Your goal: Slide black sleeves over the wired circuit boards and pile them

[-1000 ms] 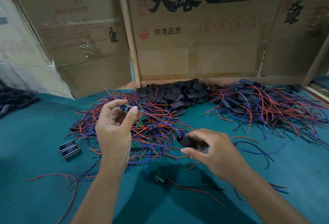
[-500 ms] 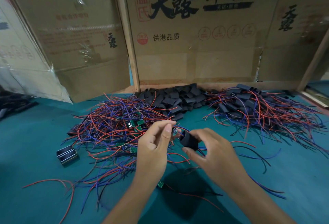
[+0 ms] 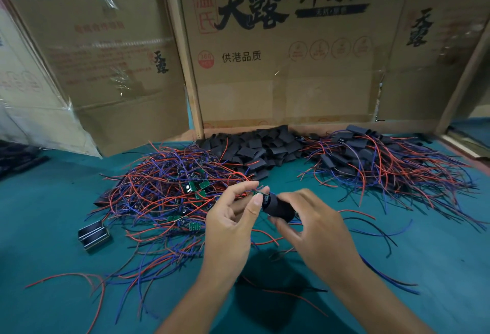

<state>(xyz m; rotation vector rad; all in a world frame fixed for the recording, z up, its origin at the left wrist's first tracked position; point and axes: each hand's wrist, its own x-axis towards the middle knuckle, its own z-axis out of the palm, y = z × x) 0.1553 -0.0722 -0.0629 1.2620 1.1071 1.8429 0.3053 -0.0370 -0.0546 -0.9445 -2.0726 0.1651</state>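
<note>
Right now, step: board going into sleeve, judged about half in.
Left hand: raised above the table, thumb and forefinger pinching the small circuit board at the sleeve's mouth.
Right hand: fingers curled round the black sleeve, open end toward the left hand.
Risk: trailing wires may snag in the tangle of unsleeved boards just behind; the soft sleeve could flatten and jam the board.
Farther back: loose sleeve heap, finished pile to its right.
</note>
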